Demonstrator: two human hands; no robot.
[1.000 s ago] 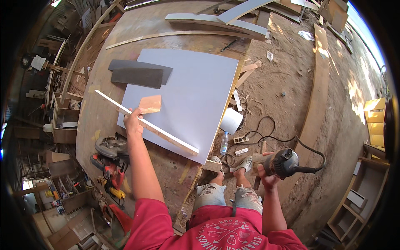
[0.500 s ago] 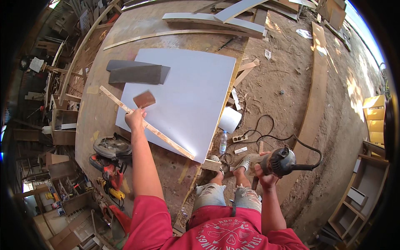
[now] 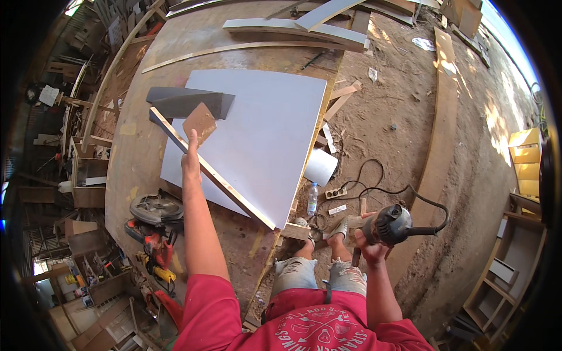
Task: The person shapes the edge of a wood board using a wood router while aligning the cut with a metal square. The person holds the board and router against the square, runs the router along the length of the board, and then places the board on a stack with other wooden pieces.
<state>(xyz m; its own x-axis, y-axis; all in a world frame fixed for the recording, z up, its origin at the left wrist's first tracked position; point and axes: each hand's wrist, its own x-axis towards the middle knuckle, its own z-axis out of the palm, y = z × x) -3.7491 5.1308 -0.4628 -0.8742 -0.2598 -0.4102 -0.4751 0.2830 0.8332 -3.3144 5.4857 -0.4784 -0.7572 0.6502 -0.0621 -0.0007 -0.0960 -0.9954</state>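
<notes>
Over the pale panel [image 3: 263,134], the wooden strip [image 3: 234,191] turned

At the desk [image 3: 132,143], the strip had just rolled and swung: its far end stood farther from the person than a second before, and a raw wood edge now faced up where a white face had shown. The small brown piece [image 3: 200,121] had tipped onto a corner with it. To me that meant handling the strip, with no tool on the wood.

The left grip [image 3: 191,165] was closed about the strip, the brown piece seemingly pinned there too. The right grip [image 3: 373,248] was wrapped around the corded power tool [image 3: 391,225], off the desk's edge; I couldn't tell whether it was running.

White lettering and drawings covered the red shirt [image 3: 281,327]. The water bottle [image 3: 312,199] wore a label too small to read.
</notes>
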